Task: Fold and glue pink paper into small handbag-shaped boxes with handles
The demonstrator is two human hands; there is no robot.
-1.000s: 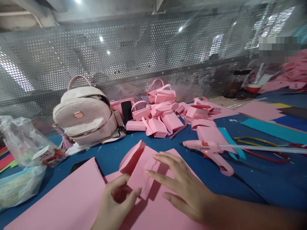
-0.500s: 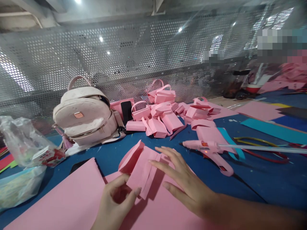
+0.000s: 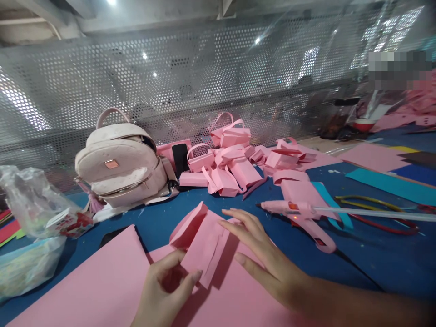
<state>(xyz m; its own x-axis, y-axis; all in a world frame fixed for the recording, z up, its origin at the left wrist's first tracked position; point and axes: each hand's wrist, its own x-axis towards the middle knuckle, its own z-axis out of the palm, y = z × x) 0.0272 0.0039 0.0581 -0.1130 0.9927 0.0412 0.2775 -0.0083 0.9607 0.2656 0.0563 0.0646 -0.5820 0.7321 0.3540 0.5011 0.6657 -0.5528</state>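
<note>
A small folded pink paper bag (image 3: 204, 247) is tilted up above the pink sheets on the table. My left hand (image 3: 166, 286) pinches its lower left corner between thumb and fingers. My right hand (image 3: 264, 254) has its fingers stretched out, with the fingertips at the bag's right edge, where a flap shows. Under both hands lies a large pink sheet (image 3: 245, 304). Another pink sheet (image 3: 91, 277) lies to the left. A pink hot glue gun (image 3: 299, 213) with a clear glue stick rests on its side to the right, a small light glowing on it.
A pale backpack (image 3: 119, 163) stands at the back left, beside plastic bags (image 3: 30, 200). Several finished pink paper bags (image 3: 225, 163) are heaped behind my hands. Blue strips (image 3: 391, 186), a cup (image 3: 363, 125) and a person with a blurred head are at the right. The glue gun's cord trails rightward.
My right fingers have shifted slightly at the bag's right edge, and the flap there now looks flatter. My left hand keeps its pinch. The view has moved very slightly.
</note>
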